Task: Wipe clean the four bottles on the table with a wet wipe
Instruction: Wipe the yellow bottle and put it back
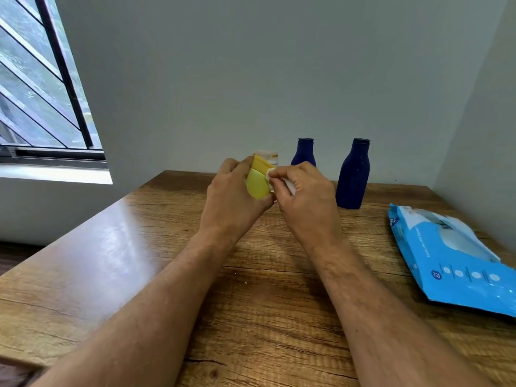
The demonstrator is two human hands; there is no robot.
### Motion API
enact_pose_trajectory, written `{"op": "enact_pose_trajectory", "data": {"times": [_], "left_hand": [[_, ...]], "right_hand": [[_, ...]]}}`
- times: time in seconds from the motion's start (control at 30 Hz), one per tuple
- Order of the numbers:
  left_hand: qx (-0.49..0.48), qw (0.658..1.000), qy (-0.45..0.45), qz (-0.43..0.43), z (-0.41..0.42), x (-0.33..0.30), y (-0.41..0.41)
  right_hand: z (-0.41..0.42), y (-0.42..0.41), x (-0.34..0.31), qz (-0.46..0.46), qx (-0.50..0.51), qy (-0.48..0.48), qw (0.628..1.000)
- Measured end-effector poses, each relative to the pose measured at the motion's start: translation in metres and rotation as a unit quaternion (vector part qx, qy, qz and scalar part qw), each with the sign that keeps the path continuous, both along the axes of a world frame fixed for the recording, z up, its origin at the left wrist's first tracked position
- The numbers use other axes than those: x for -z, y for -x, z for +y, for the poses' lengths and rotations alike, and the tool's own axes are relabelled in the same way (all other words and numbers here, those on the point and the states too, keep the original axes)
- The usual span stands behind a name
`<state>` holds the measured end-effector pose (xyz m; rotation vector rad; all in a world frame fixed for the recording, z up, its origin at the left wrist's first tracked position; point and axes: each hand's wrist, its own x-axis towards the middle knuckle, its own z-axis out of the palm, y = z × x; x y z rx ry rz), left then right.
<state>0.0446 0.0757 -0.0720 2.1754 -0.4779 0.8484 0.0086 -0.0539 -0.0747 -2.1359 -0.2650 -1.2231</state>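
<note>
Your left hand grips the yellow bottle, fingers and thumb curled round its body, and holds it raised above the wooden table, tilted with its cap end toward the wall. Your right hand pinches a white wet wipe between thumb and curled fingers and presses the wipe against the right side of the yellow bottle; most of the wipe is hidden inside the hand. Directly behind the yellow bottle, a white bottle with a yellow band stands at the far edge of the table, largely covered by your hands. To its right, a dark blue bottle stands upright near the wall, its lower part hidden behind your right hand. A second dark blue bottle stands upright further right and nearer to you. A blue wet wipe pack lies flat on the right side of the table, well apart from the bottles. A barred window occupies the upper left.
</note>
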Motion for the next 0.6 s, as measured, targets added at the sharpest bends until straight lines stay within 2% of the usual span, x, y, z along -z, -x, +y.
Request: {"op": "enact_pose_trajectory", "data": {"times": [0.23,0.3,0.43,0.5,0.53,0.6], "left_hand": [[0.067,0.995,-0.074,0.01,-0.013,0.001,0.009],[0.07,0.997,-0.041,0.019,-0.012,0.002,0.007],[0.076,0.99,0.115,0.04,-0.004,-0.001,0.004],[0.09,0.98,0.163,0.074,-0.002,0.0,0.001],[0.109,0.968,0.2,0.107,-0.001,0.0,-0.001],[0.188,0.916,0.297,0.192,-0.001,0.0,-0.003]], "right_hand": [[-0.001,-0.001,-0.005,-0.033,0.018,0.04,0.999],[-0.001,-0.001,-0.004,-0.023,0.007,0.035,0.999],[0.0,0.0,-0.002,-0.008,-0.005,0.029,1.0],[0.0,0.0,-0.003,0.008,-0.04,-0.042,0.998],[-0.001,0.0,-0.006,0.032,-0.072,-0.126,0.989],[-0.004,0.001,-0.012,0.098,-0.162,-0.329,0.925]]}}
